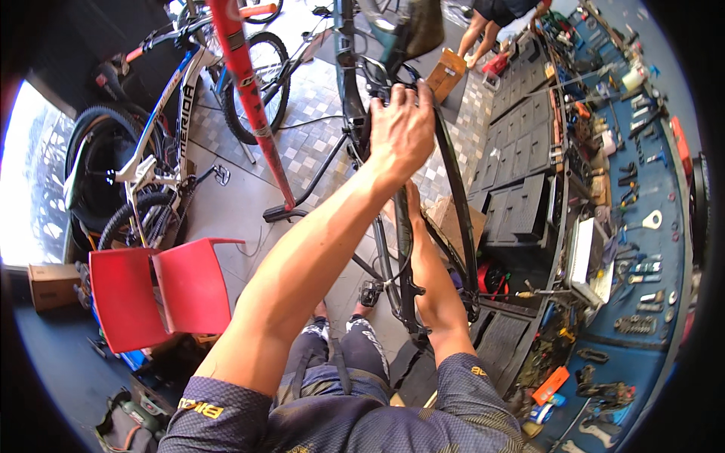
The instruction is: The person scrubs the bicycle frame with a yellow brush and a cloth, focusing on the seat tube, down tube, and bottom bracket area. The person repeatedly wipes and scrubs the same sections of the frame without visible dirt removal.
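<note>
A black bicycle frame (453,166) stands raised in front of me, its tubes running toward my body. Over its upper part, my left hand (404,124) lies back up, with fingers bent down over the dark part at the far end. Lower, behind the tubes and my left wrist, is my right hand (399,205). Most of it is hidden, so its fingers cannot be made out. A dark tyre (347,68) rises just left of my left hand. Below the frame, a pedal (370,293) hangs near my feet.
A red post (249,90) on a black foot stands left of the bicycle. Further left are a white bicycle (170,113) and a red chair (162,291). Grey drawers (513,143) and a blue tool board (642,302) line the right. Another person (491,26) stands at the far end.
</note>
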Demonstrator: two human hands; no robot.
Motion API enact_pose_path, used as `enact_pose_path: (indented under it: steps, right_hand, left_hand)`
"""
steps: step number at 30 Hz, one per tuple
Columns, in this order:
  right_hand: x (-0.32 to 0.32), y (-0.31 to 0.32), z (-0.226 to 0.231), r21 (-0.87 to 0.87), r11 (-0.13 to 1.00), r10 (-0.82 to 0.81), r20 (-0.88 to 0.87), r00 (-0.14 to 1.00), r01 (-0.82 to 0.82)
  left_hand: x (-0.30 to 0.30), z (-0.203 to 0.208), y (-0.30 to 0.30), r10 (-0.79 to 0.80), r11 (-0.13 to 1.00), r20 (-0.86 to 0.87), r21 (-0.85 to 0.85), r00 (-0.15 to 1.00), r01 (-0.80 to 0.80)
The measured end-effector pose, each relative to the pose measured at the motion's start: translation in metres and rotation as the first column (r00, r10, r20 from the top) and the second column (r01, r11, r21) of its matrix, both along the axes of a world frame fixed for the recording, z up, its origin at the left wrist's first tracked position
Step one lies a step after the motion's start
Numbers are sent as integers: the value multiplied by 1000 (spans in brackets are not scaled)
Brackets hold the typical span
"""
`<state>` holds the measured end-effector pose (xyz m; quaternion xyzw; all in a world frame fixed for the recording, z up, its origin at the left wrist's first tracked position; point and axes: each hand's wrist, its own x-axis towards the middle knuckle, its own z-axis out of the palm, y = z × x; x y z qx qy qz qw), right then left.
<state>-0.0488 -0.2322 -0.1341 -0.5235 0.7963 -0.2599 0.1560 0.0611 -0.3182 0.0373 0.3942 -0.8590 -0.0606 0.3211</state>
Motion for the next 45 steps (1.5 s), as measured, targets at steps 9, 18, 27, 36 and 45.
enact_pose_path:
  steps: [9,18,27,36,45]
  right_hand:
    - [-10,29,63,-69,986,-132,232,964,151]
    - [19,55,95,-45,954,272,-288,918,-297]
    - [35,11,89,103,952,296,-82,952,-287]
    - [20,-18,34,33,992,124,-267,956,-119]
    - [10,3,72,90,996,-13,79,997,6]
  left_hand:
    - [152,-132,37,210,939,-712,338,670,65]
    - [376,-384,310,639,318,109,864,762,-391]
    - [451,-414,467,429,-123,523,842,737,-526]
    - [396,-417,418,520,-55,317,939,793,-339]
    - [402,-420,412,554,-12,310,931,772,-365]
